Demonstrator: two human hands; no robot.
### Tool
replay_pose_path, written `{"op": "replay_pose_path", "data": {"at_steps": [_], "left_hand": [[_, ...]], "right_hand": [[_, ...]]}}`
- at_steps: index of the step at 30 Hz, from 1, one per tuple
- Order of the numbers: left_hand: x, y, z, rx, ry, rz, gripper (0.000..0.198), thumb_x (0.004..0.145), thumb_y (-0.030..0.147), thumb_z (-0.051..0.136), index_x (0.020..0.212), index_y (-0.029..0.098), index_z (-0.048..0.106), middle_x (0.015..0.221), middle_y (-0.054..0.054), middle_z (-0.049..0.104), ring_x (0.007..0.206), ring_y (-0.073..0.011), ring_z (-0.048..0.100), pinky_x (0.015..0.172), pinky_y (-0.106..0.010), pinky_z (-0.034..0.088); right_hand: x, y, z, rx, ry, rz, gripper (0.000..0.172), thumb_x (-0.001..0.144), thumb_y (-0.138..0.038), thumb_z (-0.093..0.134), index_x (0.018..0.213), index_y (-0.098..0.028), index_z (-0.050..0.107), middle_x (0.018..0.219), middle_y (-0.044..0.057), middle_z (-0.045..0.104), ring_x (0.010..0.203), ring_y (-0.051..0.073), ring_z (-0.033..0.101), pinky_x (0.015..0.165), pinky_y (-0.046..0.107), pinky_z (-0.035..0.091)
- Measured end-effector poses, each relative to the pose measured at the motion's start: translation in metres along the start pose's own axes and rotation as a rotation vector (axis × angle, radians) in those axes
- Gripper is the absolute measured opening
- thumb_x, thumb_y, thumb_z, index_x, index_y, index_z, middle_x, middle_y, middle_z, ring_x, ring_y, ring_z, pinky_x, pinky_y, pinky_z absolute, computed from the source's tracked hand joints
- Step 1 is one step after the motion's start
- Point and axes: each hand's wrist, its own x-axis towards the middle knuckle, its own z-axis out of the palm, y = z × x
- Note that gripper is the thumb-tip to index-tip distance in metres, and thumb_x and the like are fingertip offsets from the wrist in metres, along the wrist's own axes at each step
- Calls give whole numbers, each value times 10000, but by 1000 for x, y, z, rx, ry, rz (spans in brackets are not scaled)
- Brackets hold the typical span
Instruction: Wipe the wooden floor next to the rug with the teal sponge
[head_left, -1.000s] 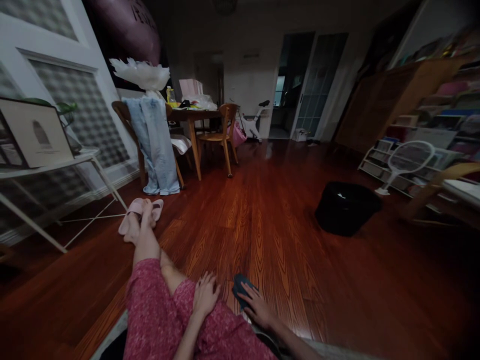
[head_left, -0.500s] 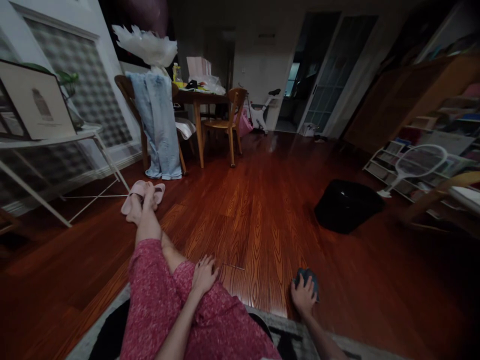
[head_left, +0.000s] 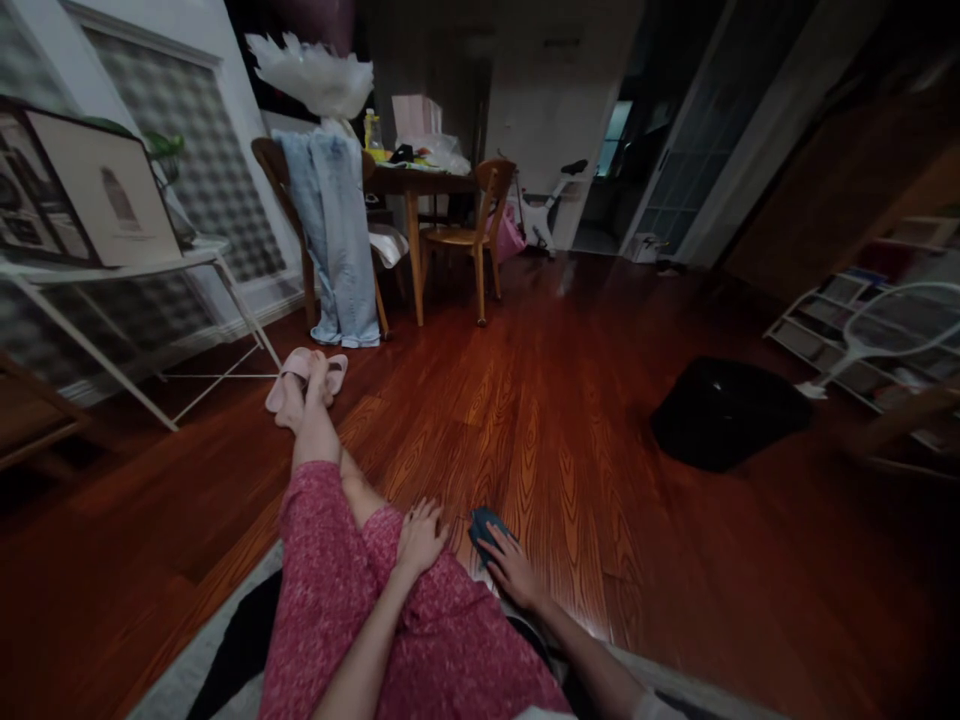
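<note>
My left hand (head_left: 422, 537) lies on the pink-red fabric over my thigh (head_left: 465, 610), fingers spread and holding nothing. Lower right of the legs, my right hand (head_left: 516, 572) holds a dark blue cloth (head_left: 486, 528) down against the reddish wood floor (head_left: 555, 470). Part of the cloth is hidden beneath the fingers. My legs stretch forward to the left, crossed at the ankles, with pink slippers (head_left: 289, 380) on or under the feet.
A black bin-like object (head_left: 724, 415) stands on the floor at right, near a white racket (head_left: 900, 320) and shelves. At left is a white-legged table (head_left: 247, 320). Farther back are wooden chairs (head_left: 480, 240), one draped with jeans (head_left: 337, 240). A patterned rug (head_left: 247, 600) lies under me.
My right hand has swept the cloth left across the floor, closer to my legs. My left hand stays on the thigh. The view has turned slightly right.
</note>
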Motion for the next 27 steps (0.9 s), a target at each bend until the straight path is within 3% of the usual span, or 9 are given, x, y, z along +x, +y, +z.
{"op": "replay_pose_path", "data": {"at_steps": [3, 7, 10, 12, 15, 19, 23, 27], "left_hand": [[0, 0, 0, -20, -3, 4, 491, 940, 358, 412, 1391, 242, 567, 1555, -46, 466, 1492, -235, 314, 1225, -441, 227], [0, 1, -1, -39, -16, -2, 492, 944, 367, 414, 1395, 238, 562, 1561, -53, 457, 1493, -237, 308, 1225, -437, 222], [0, 1, -2, -30, -22, -1, 490, 948, 370, 414, 1396, 237, 559, 1562, -53, 456, 1493, -233, 306, 1219, -429, 232], [-1, 2, -2, -22, -23, -2, 486, 952, 374, 414, 1398, 244, 556, 1557, -48, 464, 1490, -228, 313, 1223, -422, 223], [-2, 2, -3, -17, -20, 0, 496, 956, 377, 412, 1407, 224, 551, 1551, -61, 471, 1490, -231, 317, 1229, -414, 212], [-2, 2, -3, -8, -27, 3, 507, 957, 360, 399, 1410, 190, 549, 1556, -77, 462, 1493, -236, 311, 1229, -425, 219], [-1, 1, -1, -9, -20, 6, 490, 951, 357, 413, 1391, 207, 568, 1555, -75, 463, 1495, -239, 309, 1220, -433, 244], [-1, 1, 0, -16, 6, 7, 473, 954, 359, 419, 1380, 227, 576, 1542, -74, 482, 1486, -246, 329, 1220, -451, 247]], "right_hand": [[-53, 27, -16, -22, -10, 32, 500, 1021, -461, 318, 1495, -365, 446, 1642, 14, 315, 1504, 209, 286, 1209, 454, 286], [-124, 70, -34, -97, 104, 219, 513, 1009, -466, 300, 1475, -353, 483, 1628, 16, 345, 1484, 215, 326, 1184, 436, 331], [-142, 93, -36, -115, 247, 420, 544, 991, -480, 266, 1450, -327, 514, 1620, 30, 350, 1478, 231, 331, 1156, 459, 357], [-128, 100, -35, -104, 347, 553, 568, 981, -478, 230, 1445, -311, 513, 1616, 47, 346, 1481, 248, 315, 1147, 506, 343], [-78, 95, -31, -85, 473, 725, 604, 965, -486, 228, 1476, -267, 464, 1638, 92, 282, 1508, 289, 236, 1154, 582, 273], [-3, 68, -28, -71, 435, 801, 636, 953, -496, 283, 1502, -209, 429, 1662, 131, 206, 1528, 316, 162, 1173, 604, 203], [28, 33, -16, -77, 252, 566, 581, 967, -454, 336, 1496, -241, 449, 1658, 101, 251, 1524, 279, 208, 1199, 558, 204], [2, 12, -5, -37, 56, 123, 556, 973, -488, 409, 1500, -313, 447, 1656, 54, 277, 1517, 253, 246, 1207, 515, 247]]}}
